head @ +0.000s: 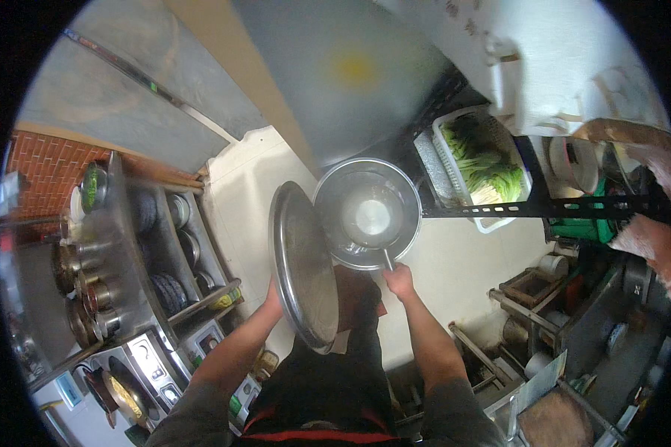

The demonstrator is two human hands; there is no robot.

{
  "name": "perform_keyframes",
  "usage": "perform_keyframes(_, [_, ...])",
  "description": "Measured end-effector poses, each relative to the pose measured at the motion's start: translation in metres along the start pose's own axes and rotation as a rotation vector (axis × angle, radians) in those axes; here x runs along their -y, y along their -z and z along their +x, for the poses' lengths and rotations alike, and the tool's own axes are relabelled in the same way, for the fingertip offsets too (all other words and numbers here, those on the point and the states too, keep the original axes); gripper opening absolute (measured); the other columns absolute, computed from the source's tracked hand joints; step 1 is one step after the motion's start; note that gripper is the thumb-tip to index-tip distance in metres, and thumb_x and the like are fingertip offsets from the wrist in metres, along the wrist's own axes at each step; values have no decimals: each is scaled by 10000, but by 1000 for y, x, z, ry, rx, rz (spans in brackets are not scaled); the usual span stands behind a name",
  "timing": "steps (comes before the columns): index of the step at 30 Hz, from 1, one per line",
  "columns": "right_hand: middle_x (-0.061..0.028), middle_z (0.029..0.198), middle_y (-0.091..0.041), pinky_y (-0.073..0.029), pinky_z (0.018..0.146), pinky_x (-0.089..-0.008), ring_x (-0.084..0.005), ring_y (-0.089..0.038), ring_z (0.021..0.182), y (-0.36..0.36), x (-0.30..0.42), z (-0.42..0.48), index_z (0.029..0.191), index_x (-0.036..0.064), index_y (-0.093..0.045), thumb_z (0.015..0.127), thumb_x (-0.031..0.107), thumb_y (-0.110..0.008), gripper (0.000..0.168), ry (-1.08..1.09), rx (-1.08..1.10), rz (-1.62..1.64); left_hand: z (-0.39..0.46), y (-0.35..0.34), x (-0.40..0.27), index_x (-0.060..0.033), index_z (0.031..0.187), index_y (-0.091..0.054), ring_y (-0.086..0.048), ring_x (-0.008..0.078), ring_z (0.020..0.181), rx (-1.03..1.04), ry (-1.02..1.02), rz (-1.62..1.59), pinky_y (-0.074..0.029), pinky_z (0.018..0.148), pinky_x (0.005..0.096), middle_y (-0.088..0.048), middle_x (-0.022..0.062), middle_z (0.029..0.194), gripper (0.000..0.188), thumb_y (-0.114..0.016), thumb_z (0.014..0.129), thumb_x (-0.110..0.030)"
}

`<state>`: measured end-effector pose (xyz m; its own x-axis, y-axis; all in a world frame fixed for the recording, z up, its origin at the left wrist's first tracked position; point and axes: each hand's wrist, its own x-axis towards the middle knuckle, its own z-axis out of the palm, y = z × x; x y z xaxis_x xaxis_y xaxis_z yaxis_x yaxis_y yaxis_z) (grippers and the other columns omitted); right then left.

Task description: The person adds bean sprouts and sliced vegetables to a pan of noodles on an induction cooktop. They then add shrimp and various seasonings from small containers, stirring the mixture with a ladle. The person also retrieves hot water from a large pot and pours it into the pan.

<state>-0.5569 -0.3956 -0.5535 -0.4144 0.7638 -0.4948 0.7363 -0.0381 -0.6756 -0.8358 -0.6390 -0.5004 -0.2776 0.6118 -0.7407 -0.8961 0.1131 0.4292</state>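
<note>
My left hand [274, 299] grips the rim of a large round metal lid [308, 279], tilted nearly on edge; the lid hides some of the fingers. Ahead of my body stands a wide metal pot [344, 254]. My right hand [400, 281] is closed around the handle of a metal ladle [373, 217], whose round bowl is over or inside the pot. What the pot holds is hard to make out.
On the left, a metal counter [123, 223] bears pots, with stacked plates on shelves below. A white plastic basket [453, 162] of leafy greens sits at the right on a black slotted metal rack [509, 210]. A wooden stool-like frame [528, 313] stands at lower right.
</note>
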Motion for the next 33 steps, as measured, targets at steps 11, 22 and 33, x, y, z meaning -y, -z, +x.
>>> perform_keyframes(11, [-254, 753, -678, -523, 637, -438, -341, -696, 704, -65, -22, 122, 763, -82, -660, 795, 313, -682, 397, -108, 78, -112, 4, 59, 35, 7, 1093, -666, -655, 247, 981, -73, 157, 31, -526, 855, 408, -702, 118, 1018, 248, -561, 918, -134])
perform_keyframes(22, [-236, 924, -695, -552, 769, -470, -410, -679, 867, -105, -37, 156, 863, 23, -714, 798, 364, -638, 355, -82, 129, -308, 6, 87, 43, 4, 1078, -668, -655, 263, 970, -108, 202, 46, -526, 843, 413, -700, 128, 1009, 238, -567, 907, -127])
perform_keyframes(33, [-207, 1014, -702, -544, 837, -469, -382, -680, 966, -104, -21, 152, 992, 31, -713, 895, 459, -581, 458, 52, 213, -757, 18, 82, 47, 2, 1062, -670, -656, 280, 959, -81, 213, 41, -527, 832, 418, -698, 139, 1001, 228, -573, 897, -121])
